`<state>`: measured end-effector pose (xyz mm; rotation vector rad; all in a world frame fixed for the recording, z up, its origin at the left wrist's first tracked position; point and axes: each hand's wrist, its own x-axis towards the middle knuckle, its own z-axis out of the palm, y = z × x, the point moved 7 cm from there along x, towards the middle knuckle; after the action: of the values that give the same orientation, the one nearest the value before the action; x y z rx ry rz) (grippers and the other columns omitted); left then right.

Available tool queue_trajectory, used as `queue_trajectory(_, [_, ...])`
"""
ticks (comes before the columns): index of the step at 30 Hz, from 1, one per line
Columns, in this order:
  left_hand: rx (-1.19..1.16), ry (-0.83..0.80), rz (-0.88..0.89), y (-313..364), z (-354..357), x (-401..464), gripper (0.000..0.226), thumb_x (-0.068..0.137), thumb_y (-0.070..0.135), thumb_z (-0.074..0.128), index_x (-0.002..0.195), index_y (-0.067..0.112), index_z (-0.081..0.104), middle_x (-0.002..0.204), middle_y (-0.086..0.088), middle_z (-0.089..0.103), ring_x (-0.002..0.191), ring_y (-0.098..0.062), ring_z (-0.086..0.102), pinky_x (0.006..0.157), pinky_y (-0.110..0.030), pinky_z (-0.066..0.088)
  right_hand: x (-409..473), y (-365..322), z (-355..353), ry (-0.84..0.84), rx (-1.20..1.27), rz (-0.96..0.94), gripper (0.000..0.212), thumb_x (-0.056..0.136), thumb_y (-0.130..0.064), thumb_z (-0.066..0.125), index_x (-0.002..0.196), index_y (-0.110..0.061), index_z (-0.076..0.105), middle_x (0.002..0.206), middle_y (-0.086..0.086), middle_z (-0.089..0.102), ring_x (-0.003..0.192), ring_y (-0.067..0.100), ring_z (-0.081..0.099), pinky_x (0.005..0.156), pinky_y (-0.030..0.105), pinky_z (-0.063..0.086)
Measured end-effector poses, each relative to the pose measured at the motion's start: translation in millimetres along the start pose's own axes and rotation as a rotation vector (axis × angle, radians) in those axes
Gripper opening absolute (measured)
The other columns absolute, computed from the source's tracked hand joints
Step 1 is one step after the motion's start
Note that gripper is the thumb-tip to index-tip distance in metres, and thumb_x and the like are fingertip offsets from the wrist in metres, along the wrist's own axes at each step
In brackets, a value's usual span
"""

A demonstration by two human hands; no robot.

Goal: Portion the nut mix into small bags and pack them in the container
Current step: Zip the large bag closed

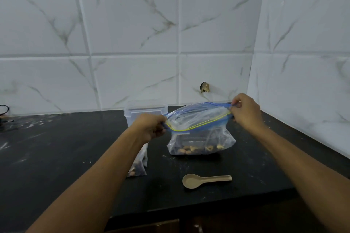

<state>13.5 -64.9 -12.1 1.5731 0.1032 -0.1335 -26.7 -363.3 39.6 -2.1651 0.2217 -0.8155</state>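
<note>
two bare forearms come in from the bottom edge, nearest the camera, and reach over the front edge of the black counter (47, 147). at the counter's far left edge a dark cable (4, 112) is cut off by the picture border; what it belongs to cannot be told. the small bag (139, 164) stands toward the middle of the counter, half hidden behind the left forearm, with a few nuts showing at its bottom. behind it, against the back edge, the clear container (145, 111) is partly covered by the left hand (151, 127), whose fingers are curled and pinch the left end of the zip strip on the large zip bag (200, 130). that bag stands on the counter right of centre, its mouth held open, and the nut mix (197, 149) lies thin along its bottom, blurred through the plastic. the right hand (245, 112) pinches the right end of the strip, fingers curled round it. a beige spoon (205, 180) lies near the front edge, bowl to the left, apart from both bags. pale crumbs and smears dot the dark top. white marble-veined tiles cover the back wall and the right wall, meeting at the far right corner, with a small chipped hole (204, 87) low on the back wall.
</note>
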Motion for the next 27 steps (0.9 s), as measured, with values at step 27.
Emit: queue_trajectory(27, [0.608,0.032,0.093,68.0,-4.4,5.1,0.019,0.09,0.017,0.068,0.086,0.003,0.055,0.069,-0.01,0.055,0.048,-0.018,0.061,0.035,-0.017,0.043,15.8,-28.0,-22.1,-0.34,0.032,0.324,0.021,0.094,0.0,0.043,0.099,-0.006,0.062,0.054,0.011,0.052,0.034,0.014,0.057,0.036,0.016,0.043])
